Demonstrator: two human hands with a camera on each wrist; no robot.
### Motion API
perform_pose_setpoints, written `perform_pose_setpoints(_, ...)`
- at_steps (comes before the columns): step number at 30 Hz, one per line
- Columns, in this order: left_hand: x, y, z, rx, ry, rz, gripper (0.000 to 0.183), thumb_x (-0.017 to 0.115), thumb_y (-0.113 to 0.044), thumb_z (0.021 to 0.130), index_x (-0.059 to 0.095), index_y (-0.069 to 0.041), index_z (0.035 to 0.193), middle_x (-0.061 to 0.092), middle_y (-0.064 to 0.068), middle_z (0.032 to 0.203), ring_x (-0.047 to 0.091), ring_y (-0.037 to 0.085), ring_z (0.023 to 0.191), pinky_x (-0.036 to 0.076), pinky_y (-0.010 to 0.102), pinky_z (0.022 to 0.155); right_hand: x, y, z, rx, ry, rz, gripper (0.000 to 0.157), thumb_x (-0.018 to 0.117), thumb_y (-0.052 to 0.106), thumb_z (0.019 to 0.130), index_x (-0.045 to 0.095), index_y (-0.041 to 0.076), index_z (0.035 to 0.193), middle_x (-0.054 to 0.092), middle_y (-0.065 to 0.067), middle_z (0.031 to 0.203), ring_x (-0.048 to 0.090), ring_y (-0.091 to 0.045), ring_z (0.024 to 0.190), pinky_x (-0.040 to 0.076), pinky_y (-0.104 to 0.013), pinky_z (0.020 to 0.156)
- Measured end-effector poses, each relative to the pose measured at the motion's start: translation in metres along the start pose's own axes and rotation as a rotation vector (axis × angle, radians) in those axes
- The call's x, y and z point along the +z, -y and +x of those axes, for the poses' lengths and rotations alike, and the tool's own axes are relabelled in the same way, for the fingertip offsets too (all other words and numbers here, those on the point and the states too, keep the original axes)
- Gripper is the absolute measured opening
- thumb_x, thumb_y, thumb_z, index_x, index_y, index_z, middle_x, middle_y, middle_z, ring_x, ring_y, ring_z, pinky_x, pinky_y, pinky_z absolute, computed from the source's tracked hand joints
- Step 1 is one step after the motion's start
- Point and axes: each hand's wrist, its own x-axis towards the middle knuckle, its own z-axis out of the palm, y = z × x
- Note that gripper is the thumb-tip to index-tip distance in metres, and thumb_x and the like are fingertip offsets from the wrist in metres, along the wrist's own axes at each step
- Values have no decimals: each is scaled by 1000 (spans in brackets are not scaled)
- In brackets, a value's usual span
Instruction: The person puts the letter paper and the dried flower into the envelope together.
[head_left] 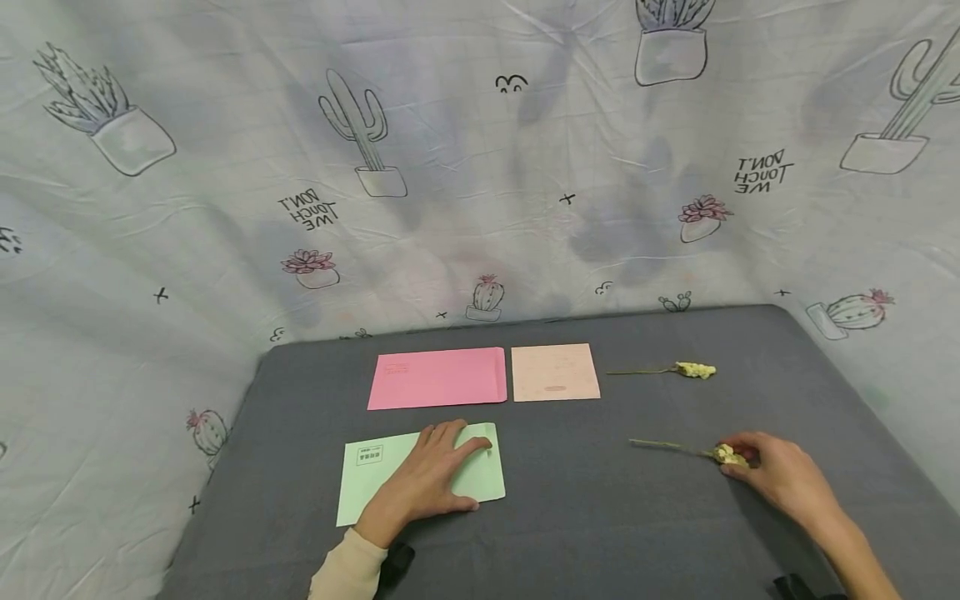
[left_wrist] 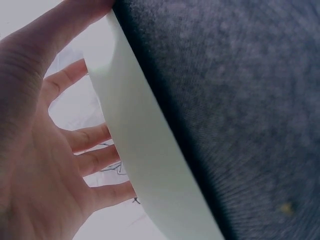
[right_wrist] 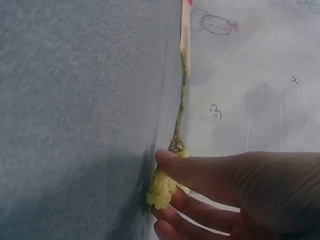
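Note:
A light green envelope (head_left: 480,479) lies on the grey table, its printed box at the upper left. My left hand (head_left: 426,475) rests over it with the fingers spread, fingertips near its far edge and the thumb by the near edge. In the left wrist view the pale envelope (left_wrist: 135,135) appears edge-on beside the spread fingers. Further right, my right hand (head_left: 783,477) pinches the head of a yellow dried flower (head_left: 727,455), whose thin stem points left. The right wrist view shows the thumb across the yellow petals (right_wrist: 162,190), with fingers behind them.
Behind the green envelope lie a pink envelope (head_left: 442,379) and a peach envelope (head_left: 555,372), side by side. A second yellow dried flower (head_left: 696,370) lies to their right, stem leftward. A white cactus-print cloth (head_left: 465,167) hangs around the grey table (head_left: 570,533).

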Motion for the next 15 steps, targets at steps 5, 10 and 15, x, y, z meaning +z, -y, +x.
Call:
perform_pose_setpoints(5,-2,0,2,-8,4,-2,78,85,-52,68,52,-28,134,47,13,135,45,30,123,35,52,103,0,9,5,-49,-37,21,35,81,10,76,70,-4,106,70,-19,96,66,-36,84,50,-54,72)
perform_pose_setpoints(10,-3,0,4,-16,13,3,78,85,-53,68,52,-28,134,47,13,135,45,30,124,35,52,103,3,19,14,-103,-60,54,35,80,7,76,70,-5,107,70,-20,97,67,-36,84,52,-51,71)
perform_pose_setpoints(15,-5,-2,6,-22,20,-5,77,85,-52,68,52,-28,133,47,12,135,44,29,124,35,52,104,6,28,22,-142,-56,98,35,81,6,76,69,-4,108,69,-18,96,67,-34,84,54,-47,68)
